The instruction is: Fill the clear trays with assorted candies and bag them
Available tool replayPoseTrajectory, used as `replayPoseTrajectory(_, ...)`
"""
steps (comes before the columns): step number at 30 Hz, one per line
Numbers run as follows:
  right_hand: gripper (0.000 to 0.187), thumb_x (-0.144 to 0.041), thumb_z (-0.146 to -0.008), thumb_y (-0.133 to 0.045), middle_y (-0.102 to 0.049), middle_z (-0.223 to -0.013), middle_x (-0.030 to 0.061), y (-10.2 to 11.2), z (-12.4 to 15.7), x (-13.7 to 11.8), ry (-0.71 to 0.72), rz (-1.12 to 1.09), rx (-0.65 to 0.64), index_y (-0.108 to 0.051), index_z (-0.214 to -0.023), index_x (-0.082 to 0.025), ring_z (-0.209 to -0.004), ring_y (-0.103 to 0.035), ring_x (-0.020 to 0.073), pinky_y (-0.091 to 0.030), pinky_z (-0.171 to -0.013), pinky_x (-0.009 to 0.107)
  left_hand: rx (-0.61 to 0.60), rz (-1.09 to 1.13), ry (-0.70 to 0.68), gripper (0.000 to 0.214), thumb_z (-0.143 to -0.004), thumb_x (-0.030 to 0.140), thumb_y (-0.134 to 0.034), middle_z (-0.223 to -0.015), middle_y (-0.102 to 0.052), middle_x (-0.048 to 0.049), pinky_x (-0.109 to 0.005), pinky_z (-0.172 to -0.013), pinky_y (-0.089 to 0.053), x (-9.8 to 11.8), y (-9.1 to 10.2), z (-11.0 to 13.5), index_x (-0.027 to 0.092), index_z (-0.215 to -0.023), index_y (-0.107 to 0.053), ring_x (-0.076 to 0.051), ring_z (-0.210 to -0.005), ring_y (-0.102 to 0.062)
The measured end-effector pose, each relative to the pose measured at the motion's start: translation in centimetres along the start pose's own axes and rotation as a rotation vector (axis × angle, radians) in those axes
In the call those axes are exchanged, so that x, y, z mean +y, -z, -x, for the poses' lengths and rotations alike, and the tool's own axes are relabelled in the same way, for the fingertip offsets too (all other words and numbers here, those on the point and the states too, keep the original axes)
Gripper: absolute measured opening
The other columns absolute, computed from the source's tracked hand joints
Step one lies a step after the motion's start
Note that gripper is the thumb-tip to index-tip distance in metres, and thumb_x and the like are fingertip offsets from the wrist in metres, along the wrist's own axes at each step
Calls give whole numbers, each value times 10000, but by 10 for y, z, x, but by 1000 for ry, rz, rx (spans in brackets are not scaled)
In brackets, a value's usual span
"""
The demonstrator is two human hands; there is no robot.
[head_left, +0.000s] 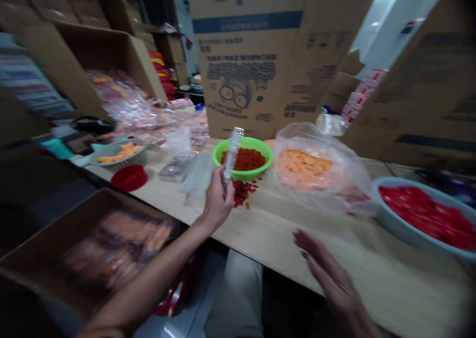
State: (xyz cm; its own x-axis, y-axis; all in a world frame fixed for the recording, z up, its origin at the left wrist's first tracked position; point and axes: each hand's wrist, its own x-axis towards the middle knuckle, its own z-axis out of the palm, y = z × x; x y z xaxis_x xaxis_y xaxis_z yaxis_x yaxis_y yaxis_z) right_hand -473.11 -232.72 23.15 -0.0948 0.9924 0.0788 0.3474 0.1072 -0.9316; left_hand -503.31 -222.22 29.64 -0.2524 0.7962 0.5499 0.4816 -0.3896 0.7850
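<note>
My left hand [218,199] grips a narrow, clear plastic strip [233,152] by its lower end; the strip stands nearly upright, and its exact kind is not plain. Behind it is a green bowl [268,160] filled with small dark-orange pieces. Loose red and orange bits [243,191] lie on the table in front of the bowl. My right hand [327,263], slightly blurred, hovers over the table's front edge with fingers stretched out and nothing in it. Beyond it sits a clear plastic bag [345,179] holding light-orange pieces [305,163].
A pale blue basin [394,219] of red pieces stands at right. Flat clear bags [197,176], a red lid-like dish [129,178] and a grey basket [111,165] are at left. An open carton [33,229] sits below the table edge; a large cardboard box [241,45] rises behind.
</note>
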Motion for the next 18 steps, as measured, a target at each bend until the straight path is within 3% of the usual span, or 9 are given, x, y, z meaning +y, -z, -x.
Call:
replayPoseTrajectory(1,568,-548,-906,-504,-551,-1451,81,-13,-7,-9,-4,-156,-90,-495,-1432,-334,-1317,-524,306,-459,-1074,535,-106,259,126,417,-910,324,-600,-956,-619,-53,-264,-711,-472,19,-20,24,197,-1304,-542,-144,-748,-563)
replayPoseTrajectory(2,579,-534,-901,-530,-525,-1475,70,-23,-16,-15,-10,-267,-40,-479,-1436,-317,-1354,-483,289,-412,-1119,515,-185,502,271,419,-896,369,-627,-873,-598,-25,-235,-635,-444,33,-38,44,194,-1272,-567,-113,-661,-518)
replayPoseTrajectory(5,522,-511,-848,-593,-615,-1343,71,-26,-41,-14,-39,-601,286,-525,-1317,-292,-1267,-548,279,-415,-1094,520,-279,959,667,456,-805,382,-732,-739,-532,21,-185,-530,-362,51,-80,84,156,-1187,-626,-65,-567,-429)
replayPoseTrajectory(7,459,-498,-830,-569,-660,-1260,66,-14,-45,-3,-43,-863,376,-541,-1246,-305,-1177,-607,281,-458,-1032,539,-278,1047,830,473,-720,328,-797,-680,-495,43,-166,-492,-316,45,-101,96,134,-1125,-649,-47,-535,-395)
replayPoseTrajectory(10,433,-515,-850,-502,-651,-1299,67,3,-33,15,-70,-1079,273,-570,-1231,-320,-1172,-619,293,-481,-995,561,-412,996,957,478,-692,296,-787,-627,-451,68,-160,-449,-242,32,-126,112,125,-1112,-637,-34,-478,-320)
replayPoseTrajectory(13,520,-587,-875,-463,-602,-1384,54,6,-20,23,-107,-1127,166,-548,-1325,-341,-1202,-609,312,-490,-991,576,-523,708,877,458,-788,301,-680,-670,-505,50,-182,-473,-302,31,-147,133,161,-1208,-561,-68,-485,-380)
replayPoseTrajectory(16,543,-634,-871,-473,-611,-1373,45,5,-17,26,-77,-1069,138,-596,-1299,-323,-1186,-620,313,-512,-989,535,-477,406,536,458,-795,189,-629,-894,-605,-39,-281,-705,-486,40,-161,155,197,-1246,-555,-161,-767,-583)
replayPoseTrajectory(18,545,-633,-864,-502,-665,-1281,63,6,-20,29,-62,-926,131,-643,-1250,-274,-1126,-651,310,-537,-964,501,-466,326,297,470,-780,115,-596,-1090,-593,-93,-353,-924,-475,49,-165,165,210,-1240,-610,-209,-1029,-577)
